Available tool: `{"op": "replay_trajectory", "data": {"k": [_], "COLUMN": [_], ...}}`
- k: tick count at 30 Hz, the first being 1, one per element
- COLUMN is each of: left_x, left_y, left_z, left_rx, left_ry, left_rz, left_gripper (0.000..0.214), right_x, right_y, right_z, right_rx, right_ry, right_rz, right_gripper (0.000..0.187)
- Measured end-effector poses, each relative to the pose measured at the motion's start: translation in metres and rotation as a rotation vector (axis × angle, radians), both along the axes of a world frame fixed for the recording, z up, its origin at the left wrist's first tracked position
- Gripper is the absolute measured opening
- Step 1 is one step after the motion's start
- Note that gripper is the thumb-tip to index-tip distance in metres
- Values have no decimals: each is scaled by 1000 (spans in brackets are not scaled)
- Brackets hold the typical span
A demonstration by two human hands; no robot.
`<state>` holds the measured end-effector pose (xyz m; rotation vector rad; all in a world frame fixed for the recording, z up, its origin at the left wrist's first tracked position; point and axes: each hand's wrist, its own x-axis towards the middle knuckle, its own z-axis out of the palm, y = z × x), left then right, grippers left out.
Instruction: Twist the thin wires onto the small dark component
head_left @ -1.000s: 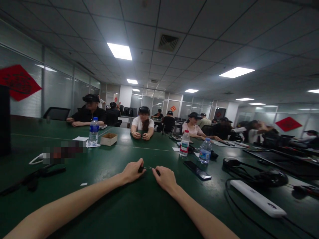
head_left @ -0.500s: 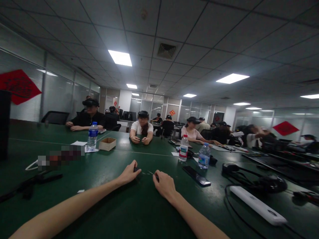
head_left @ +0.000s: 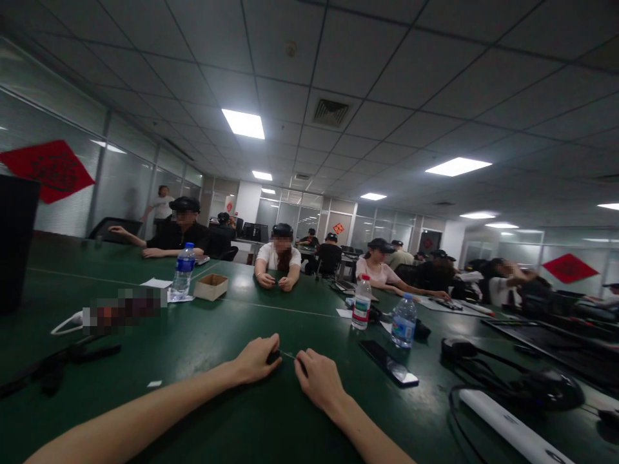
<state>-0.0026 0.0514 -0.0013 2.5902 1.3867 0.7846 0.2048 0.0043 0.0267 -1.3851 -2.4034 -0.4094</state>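
Note:
Both my hands rest on the green table (head_left: 203,335) in front of me. My left hand (head_left: 256,361) is closed on a small dark object (head_left: 273,356) pinched at its fingertips. My right hand (head_left: 319,381) is closed too, its fingers curled around something small and dark that I cannot make out. A thin pale strand (head_left: 289,354) runs between the two hands, which lie a few centimetres apart.
A black phone (head_left: 388,363) lies right of my hands, with two water bottles (head_left: 403,321) behind it. A white power strip (head_left: 512,428) and black headset cables (head_left: 512,380) sit at the right. A cardboard box (head_left: 211,287), another bottle (head_left: 182,273) and several seated people are farther back.
The camera has tilted up and my hands sit lower in view. The hands have drawn slightly closer together, still pinching the same small things.

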Motion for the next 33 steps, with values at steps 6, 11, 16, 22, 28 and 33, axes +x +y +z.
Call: {"op": "replay_trajectory", "data": {"k": [6,11,16,22,28,33], "left_x": [-3,-2,1,2,3,1], "left_y": [-6,-5,-8,-17,-14,-12], "left_z": [4,2,5,12,10,6], "left_rx": [-21,-27,-25,-40,-17,-8], "left_ry": [-14,-6,22,84,108,103], "left_rz": [-129,-85,-19,23,8,-21], "left_gripper": [22,22,22,26,33,33], "right_x": [1,2,2,3,3,2], "right_y": [1,-1,-3,-2,-3,-7], "right_z": [2,5,5,4,4,8], "right_rx": [-6,24,43,30,44,20], "right_ry": [-42,-72,-86,-69,-83,-88], "right_rz": [92,97,83,77,86,89], "right_gripper": [33,34,34,33,34,33]}}
